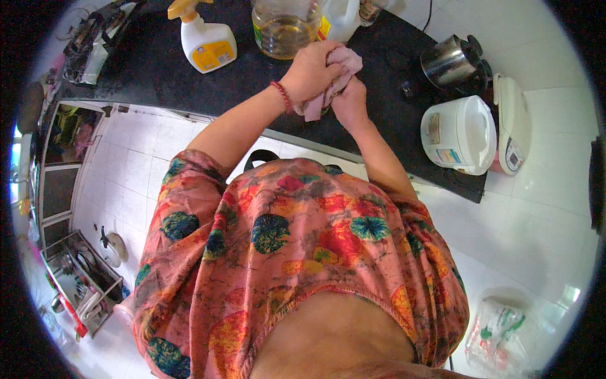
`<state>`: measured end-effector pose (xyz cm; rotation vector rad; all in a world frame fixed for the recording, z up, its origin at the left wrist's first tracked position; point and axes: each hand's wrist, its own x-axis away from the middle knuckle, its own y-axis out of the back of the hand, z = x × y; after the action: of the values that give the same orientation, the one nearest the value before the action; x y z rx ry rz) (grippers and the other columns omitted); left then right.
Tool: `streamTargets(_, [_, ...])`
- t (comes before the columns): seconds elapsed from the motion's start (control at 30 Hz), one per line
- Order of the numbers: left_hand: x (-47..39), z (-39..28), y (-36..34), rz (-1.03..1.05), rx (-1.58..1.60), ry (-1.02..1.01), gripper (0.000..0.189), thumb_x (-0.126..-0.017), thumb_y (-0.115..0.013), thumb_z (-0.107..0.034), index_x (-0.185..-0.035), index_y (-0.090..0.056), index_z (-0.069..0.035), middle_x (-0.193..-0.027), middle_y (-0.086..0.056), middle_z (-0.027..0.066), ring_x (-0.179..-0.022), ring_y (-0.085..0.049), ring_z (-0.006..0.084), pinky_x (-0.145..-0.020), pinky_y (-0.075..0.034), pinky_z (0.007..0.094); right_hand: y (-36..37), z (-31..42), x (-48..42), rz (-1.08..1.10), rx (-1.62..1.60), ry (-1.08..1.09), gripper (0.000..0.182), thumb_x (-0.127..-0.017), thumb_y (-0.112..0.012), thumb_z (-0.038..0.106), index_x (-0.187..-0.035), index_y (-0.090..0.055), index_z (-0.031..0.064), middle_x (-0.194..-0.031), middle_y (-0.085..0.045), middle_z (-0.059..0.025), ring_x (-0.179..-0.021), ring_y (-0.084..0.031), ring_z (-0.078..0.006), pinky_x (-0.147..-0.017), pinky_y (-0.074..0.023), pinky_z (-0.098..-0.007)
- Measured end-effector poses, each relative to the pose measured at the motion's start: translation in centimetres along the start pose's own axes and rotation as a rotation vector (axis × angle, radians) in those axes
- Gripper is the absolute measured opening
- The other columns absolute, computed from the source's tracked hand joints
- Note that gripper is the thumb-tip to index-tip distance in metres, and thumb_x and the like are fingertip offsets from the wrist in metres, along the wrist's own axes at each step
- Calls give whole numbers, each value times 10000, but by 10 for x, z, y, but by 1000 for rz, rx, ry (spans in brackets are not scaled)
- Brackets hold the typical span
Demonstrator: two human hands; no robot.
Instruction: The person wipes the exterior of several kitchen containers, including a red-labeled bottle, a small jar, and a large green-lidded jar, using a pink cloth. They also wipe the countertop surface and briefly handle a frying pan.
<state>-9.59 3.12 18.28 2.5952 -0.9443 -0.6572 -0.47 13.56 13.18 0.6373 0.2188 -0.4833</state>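
Observation:
Over the black countertop (147,61), my left hand (313,71) grips a bunched pale pink cloth (348,61). My right hand (351,105) is closed on the lower right side of the same cloth, and part of the cloth hangs down between the two hands. A red bead bracelet (282,96) circles my left wrist. Just beyond my left hand stands a large clear jar (284,35) with yellowish liquid in it. A translucent white jug (342,21) with a yellow and red label is close behind the cloth.
A white spray bottle (208,45) with an orange head stands left of the jar. On the right are a steel pot (442,61), a white rice cooker (454,135) and another white appliance (513,123). A wire rack (85,284) of utensils and a plastic bag (497,331) are lower down.

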Motion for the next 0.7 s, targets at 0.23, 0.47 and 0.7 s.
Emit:
streamTargets(0.23, [14,56,22,9,1143,466,322,-943,-494,-271,-1193,-526,-71,-1065,-603,79,-967,-583,195,-827,-494,318,-6,-7,4,-13,-55,0,327,-778,-693,38,-1078,-574,-12,-918,-650,-92,-823,-627,-156,-741,-498,-289])
streamTargets(0.47, [33,28,-4,65,543,153,430,-900,-596,-166,-1280,-442,-39,-1121,-574,77,-1008,-554,152,-866,-472,286,-9,-5,10,-45,-61,-6,418,-687,-662,33,-1079,-524,-5,-973,-610,-191,-903,-608,-350,-812,-482,-409])
streamTargets(0.7, [72,110,-38,-22,220,370,337,-907,-544,-172,-1211,-524,-29,-1002,-637,78,-888,-602,178,-803,-483,301,7,-5,9,184,-261,-89,377,-851,-623,40,-1199,-484,-3,-1002,-601,-65,-914,-589,-126,-803,-490,-275])
